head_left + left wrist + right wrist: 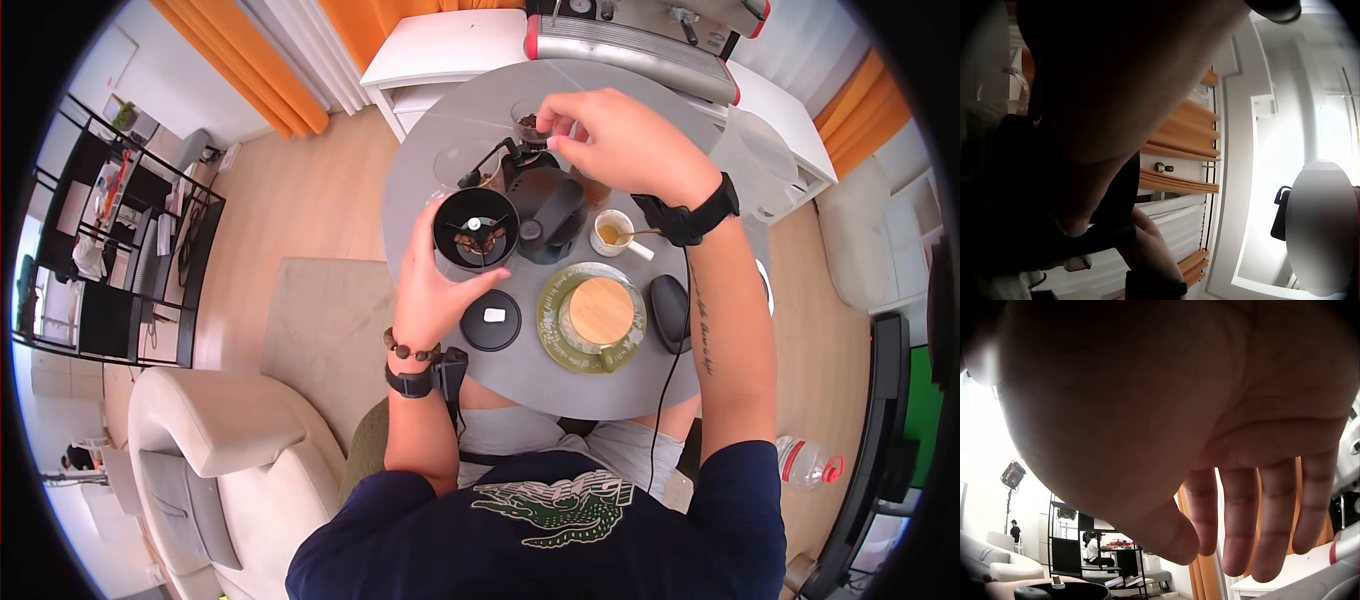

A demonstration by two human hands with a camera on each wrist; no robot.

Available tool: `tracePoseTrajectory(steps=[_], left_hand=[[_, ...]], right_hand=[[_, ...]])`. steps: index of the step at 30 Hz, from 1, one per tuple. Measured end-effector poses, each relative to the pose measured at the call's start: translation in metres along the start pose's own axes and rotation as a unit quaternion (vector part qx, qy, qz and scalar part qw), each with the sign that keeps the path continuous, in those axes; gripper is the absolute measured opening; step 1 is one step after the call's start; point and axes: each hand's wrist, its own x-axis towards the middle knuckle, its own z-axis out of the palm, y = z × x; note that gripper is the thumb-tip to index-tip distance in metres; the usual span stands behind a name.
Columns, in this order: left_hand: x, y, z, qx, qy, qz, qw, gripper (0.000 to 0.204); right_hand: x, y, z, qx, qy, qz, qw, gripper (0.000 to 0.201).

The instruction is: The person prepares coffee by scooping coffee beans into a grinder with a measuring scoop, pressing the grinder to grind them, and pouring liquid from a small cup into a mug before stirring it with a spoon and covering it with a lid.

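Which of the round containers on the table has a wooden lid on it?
The cup on the green saucer, nearest the person. The black grinder cup in the left hand is open, its black lid lying beside it.

- A black grinder cup (477,229) is held by the left hand (437,290).
- A black lid (491,320) with a white patch is seen at 6 o'clock from it.
- A green plate (556,345) is covered by a light brown wooden lid (601,310).
- The round table (440,130) is grey.
- Orange curtains (245,65) are seen at 10 o'clock.
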Motion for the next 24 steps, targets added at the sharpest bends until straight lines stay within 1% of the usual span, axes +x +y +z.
tracePoseTrajectory(steps=[6, 9, 11, 12, 14, 15, 17, 18, 20, 21, 23, 24], left_hand=[[-0.006, 0.001, -0.006, -0.031, 0.004, -0.027, 0.999, 0.106], [-0.005, -0.001, -0.016, -0.014, 0.002, -0.043, 0.999, 0.104], [-0.005, -0.006, -0.021, -0.025, 0.006, -0.044, 0.999, 0.103], [-0.007, -0.011, -0.023, -0.037, 0.008, -0.058, 0.998, 0.102], [-0.006, -0.013, -0.027, -0.050, 0.002, -0.077, 0.996, 0.101], [-0.005, -0.013, -0.029, -0.050, 0.001, -0.076, 0.996, 0.101], [-0.004, -0.012, -0.031, -0.050, -0.016, -0.076, 0.996, 0.101], [-0.003, -0.013, -0.031, -0.049, -0.018, -0.076, 0.996, 0.101], [-0.003, -0.016, -0.032, -0.052, -0.025, -0.070, 0.996, 0.101], [-0.003, -0.016, -0.033, -0.050, -0.028, -0.071, 0.996, 0.101], [-0.004, -0.016, -0.033, -0.054, -0.029, -0.080, 0.995, 0.102], [-0.004, -0.016, -0.034, -0.053, -0.032, -0.081, 0.995, 0.102]], right_hand=[[0.012, 0.006, 0.003, -0.046, -0.003, -0.027, 0.999, 0.019], [0.022, 0.018, 0.007, -0.048, -0.004, -0.036, 0.998, 0.022], [0.029, 0.028, 0.010, -0.063, 0.002, -0.055, 0.996, 0.019], [0.034, 0.034, 0.013, -0.063, 0.003, -0.054, 0.997, 0.019], [0.042, 0.040, 0.014, -0.098, -0.022, -0.056, 0.993, 0.020], [0.046, 0.043, 0.015, -0.097, -0.021, -0.055, 0.994, 0.020], [0.057, 0.031, 0.017, -0.105, -0.065, -0.038, 0.992, 0.027], [0.062, 0.030, 0.022, -0.103, -0.064, -0.036, 0.992, 0.027], [0.072, 0.033, 0.040, -0.129, -0.059, -0.069, 0.988, 0.033], [0.079, 0.034, 0.049, -0.127, -0.059, -0.067, 0.988, 0.033], [0.088, 0.032, 0.063, -0.128, -0.100, -0.066, 0.984, 0.041], [0.090, 0.032, 0.071, -0.140, -0.093, -0.058, 0.984, 0.036]])
